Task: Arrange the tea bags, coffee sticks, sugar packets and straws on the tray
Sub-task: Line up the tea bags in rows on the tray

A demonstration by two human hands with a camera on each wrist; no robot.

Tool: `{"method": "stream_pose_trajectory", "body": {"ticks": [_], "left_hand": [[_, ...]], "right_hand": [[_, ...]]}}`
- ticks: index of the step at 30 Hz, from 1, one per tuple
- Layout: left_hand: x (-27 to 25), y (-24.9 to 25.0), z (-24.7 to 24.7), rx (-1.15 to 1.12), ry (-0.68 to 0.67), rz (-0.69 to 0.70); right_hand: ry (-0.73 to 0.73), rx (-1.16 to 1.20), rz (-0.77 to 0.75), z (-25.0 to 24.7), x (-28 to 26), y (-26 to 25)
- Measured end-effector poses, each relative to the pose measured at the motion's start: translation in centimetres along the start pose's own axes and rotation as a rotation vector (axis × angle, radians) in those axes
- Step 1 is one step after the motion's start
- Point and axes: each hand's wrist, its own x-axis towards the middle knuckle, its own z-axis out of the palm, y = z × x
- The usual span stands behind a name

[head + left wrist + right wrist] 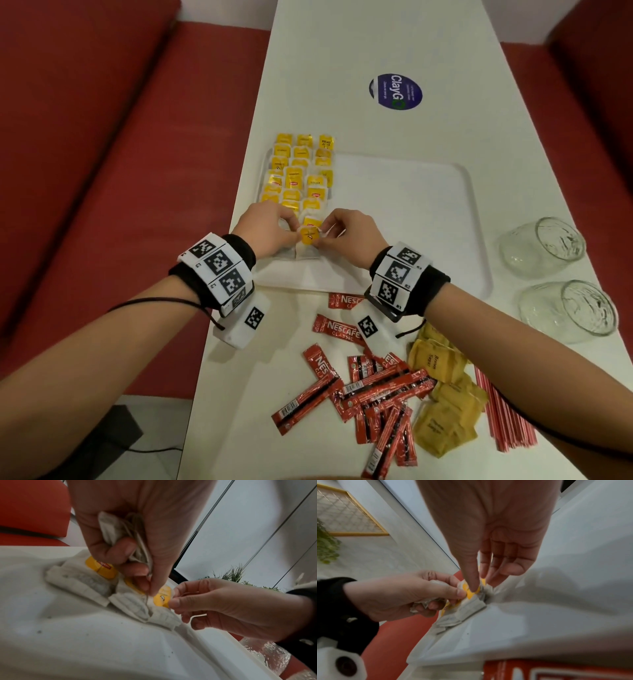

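Several tea bags (pixel 298 171) with yellow tags lie in rows on the left part of the white tray (pixel 404 212). At the near end of those rows both hands meet over one tea bag (pixel 309 237). My left hand (pixel 291 228) pinches it at the bag and string, and keeps a few spare tea bags (pixel 120 534) curled in its palm. My right hand (pixel 325 236) pinches its yellow tag (pixel 469 595) between thumb and fingers. Red coffee sticks (pixel 376 394), brown sugar packets (pixel 442 387) and red straws (pixel 507 411) lie on the table in front of the tray.
Two clear glasses (pixel 541 246) (pixel 568 311) lie on their sides to the right of the tray. A round blue sticker (pixel 395 91) is on the table beyond it. Red bench seats (pixel 102 154) flank the narrow white table.
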Motion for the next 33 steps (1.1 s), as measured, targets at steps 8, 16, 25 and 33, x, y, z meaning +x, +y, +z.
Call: {"method": "stream_pose_trajectory", "body": {"ticks": [8, 16, 25, 33], "left_hand": [[-0.5, -0.7, -0.4, -0.099, 0.065, -0.028], [-4.0, 0.0, -1.6, -0.955, -0.091, -0.302], [-8.1, 0.1, -1.2, -1.506, -0.444, -0.361], [-10.7, 0.1, -0.9, -1.377, -0.490, -0.252]], "right_hand": [[-0.101, -0.110, -0.110, 0.8, -0.9, -0.2], [-0.082, 0.033, -0.162, 0.2, -2.5, -2.4], [-0.112, 0.056, -0.424, 0.7, -6.8, -4.7], [-0.038, 0.079, -0.412, 0.6, -7.8, -4.9]]}}
